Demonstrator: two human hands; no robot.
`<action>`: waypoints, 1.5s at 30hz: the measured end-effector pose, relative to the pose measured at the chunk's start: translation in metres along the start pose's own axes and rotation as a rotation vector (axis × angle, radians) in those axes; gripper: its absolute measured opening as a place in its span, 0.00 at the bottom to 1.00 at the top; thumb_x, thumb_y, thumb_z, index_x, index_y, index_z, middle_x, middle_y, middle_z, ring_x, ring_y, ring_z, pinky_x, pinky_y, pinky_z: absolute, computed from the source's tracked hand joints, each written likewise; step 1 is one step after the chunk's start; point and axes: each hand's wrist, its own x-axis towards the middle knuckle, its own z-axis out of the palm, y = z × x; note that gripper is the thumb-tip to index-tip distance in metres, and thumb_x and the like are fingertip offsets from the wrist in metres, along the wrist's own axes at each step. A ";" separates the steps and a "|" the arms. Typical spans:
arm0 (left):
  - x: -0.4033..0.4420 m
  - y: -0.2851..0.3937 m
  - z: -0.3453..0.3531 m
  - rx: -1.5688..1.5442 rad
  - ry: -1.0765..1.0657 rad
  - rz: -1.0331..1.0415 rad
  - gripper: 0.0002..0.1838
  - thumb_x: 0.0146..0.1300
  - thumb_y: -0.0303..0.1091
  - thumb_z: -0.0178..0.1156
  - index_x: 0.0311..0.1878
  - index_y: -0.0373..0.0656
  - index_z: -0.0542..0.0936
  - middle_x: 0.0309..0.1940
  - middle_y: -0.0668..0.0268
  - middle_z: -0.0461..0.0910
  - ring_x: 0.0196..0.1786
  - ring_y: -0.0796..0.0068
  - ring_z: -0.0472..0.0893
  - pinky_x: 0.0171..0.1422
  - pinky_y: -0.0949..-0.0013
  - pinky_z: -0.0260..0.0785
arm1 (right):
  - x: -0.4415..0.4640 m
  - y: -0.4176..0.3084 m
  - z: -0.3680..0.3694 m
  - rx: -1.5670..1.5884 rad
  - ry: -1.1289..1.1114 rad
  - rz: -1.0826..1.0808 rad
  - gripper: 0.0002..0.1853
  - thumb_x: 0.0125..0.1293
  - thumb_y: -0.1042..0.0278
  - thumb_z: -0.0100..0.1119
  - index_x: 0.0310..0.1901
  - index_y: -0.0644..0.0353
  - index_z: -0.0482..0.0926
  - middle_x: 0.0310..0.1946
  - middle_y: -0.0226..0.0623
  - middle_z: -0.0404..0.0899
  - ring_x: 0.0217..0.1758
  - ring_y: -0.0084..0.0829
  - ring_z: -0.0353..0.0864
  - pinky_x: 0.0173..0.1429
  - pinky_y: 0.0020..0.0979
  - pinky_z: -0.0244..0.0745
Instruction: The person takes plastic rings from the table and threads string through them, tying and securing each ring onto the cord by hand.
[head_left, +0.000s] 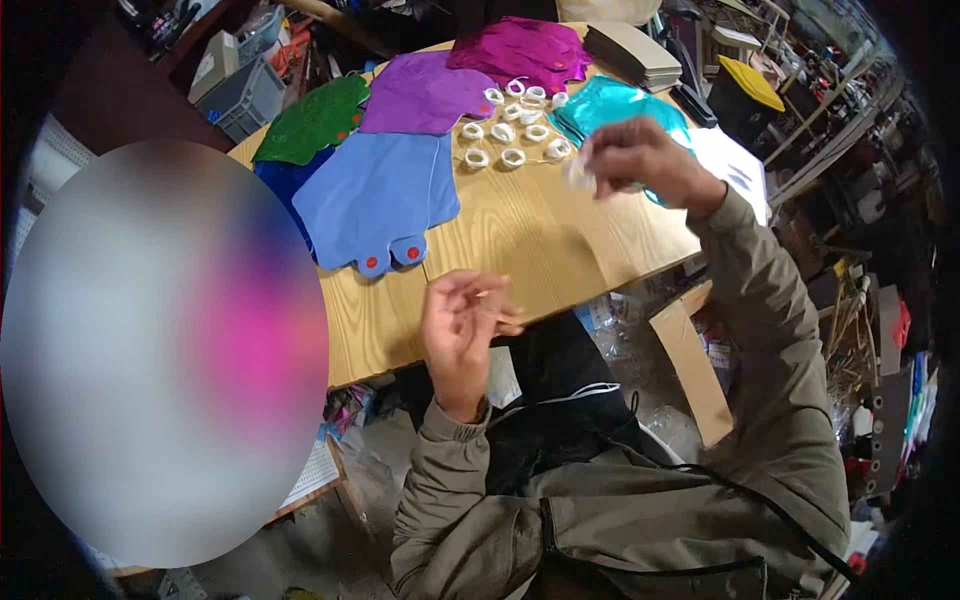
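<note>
My right hand (645, 165), smeared by motion, is raised above the right side of the wooden table with its fingers closed on a small white coil (578, 174). My left hand (463, 335) is at the table's front edge, palm up, with its fingers loosely bent and apart; I see nothing held in it. Several white ribbon-like coils (513, 157) stand in loose rows on the table. Left of them lies a light blue flat sheet piece (375, 190) with rounded tabs marked by red dots. A shiny teal piece (615, 108) lies behind my right hand.
Purple (420, 90), magenta (520, 52), green (312, 120) and dark blue flat pieces cover the table's (520, 225) back left. A stack of cards (632, 57) and a white paper (735, 165) lie right. A large blurred shape (160, 350) blocks the left.
</note>
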 end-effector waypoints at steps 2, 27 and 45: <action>0.001 -0.004 -0.019 0.088 0.054 0.080 0.14 0.77 0.26 0.56 0.59 0.34 0.67 0.47 0.53 0.82 0.34 0.72 0.84 0.36 0.70 0.82 | 0.025 -0.007 -0.013 0.099 0.185 0.016 0.11 0.72 0.67 0.65 0.46 0.67 0.82 0.36 0.34 0.84 0.36 0.23 0.86 0.45 0.28 0.86; 0.006 0.000 -0.031 0.169 -0.021 0.023 0.09 0.76 0.24 0.57 0.53 0.32 0.69 0.40 0.53 0.83 0.33 0.74 0.84 0.37 0.71 0.80 | 0.141 0.034 -0.136 -0.065 0.427 -0.075 0.13 0.72 0.62 0.65 0.48 0.63 0.84 0.36 0.32 0.83 0.40 0.25 0.85 0.50 0.32 0.88; 0.005 -0.009 -0.021 0.227 0.048 0.095 0.07 0.76 0.25 0.57 0.50 0.34 0.71 0.39 0.57 0.83 0.29 0.77 0.82 0.32 0.74 0.77 | 0.093 0.047 -0.139 -0.195 0.485 -0.104 0.18 0.72 0.61 0.67 0.55 0.66 0.83 0.45 0.37 0.87 0.44 0.29 0.87 0.48 0.33 0.86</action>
